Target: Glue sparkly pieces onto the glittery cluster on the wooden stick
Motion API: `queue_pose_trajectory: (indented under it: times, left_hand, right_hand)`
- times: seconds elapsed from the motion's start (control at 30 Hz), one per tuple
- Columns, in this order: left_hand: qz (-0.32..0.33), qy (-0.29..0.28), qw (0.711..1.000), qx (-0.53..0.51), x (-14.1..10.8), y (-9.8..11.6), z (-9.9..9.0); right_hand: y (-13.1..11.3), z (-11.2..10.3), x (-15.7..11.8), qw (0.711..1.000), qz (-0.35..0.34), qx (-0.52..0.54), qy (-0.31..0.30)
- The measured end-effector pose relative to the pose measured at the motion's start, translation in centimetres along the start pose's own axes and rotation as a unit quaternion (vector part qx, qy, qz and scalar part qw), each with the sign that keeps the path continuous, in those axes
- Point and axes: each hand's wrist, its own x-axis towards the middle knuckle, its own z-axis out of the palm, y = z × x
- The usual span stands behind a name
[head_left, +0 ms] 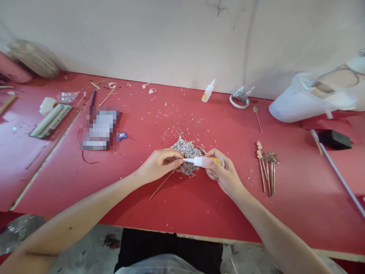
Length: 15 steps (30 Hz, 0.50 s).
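My right hand [221, 169] is wrapped round a small white glue bottle [203, 162] with a yellow label, its narrow nozzle pointing left. The nozzle tip reaches the fingertips of my left hand [165, 164]. Those fingers are pinched on a thin stick [161, 185] that slants down to the left; its upper end is hidden by the hand. Beneath both hands lies a pile of small shiny multicoloured pieces [186, 146] on the red table [182, 209]. A thin metal tip pokes out beside my right fingers.
Several decorated sticks [268, 171] lie at the right, a single one [258, 120] behind them. Another glue bottle [208, 91] and a tape roll [239, 101] are near the wall. A white bucket [299, 101] stands back right. A blurred rectangular object [101, 129] lies left.
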Motion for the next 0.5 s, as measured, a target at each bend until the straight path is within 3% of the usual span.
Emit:
queue_pose_trajectory:
  times: [0.3, 0.5]
  left_hand:
    - [0.019, 0.0, 0.999, 0.049, -0.03, -0.09, -0.07]
    - [0.037, -0.056, 0.996, 0.063, -0.05, 0.47, -0.16]
  right_hand:
    - [0.52, -0.23, 0.01, 0.998, -0.024, -0.037, 0.034]
    - [0.28, -0.07, -0.05, 0.997, -0.056, -0.028, 0.036]
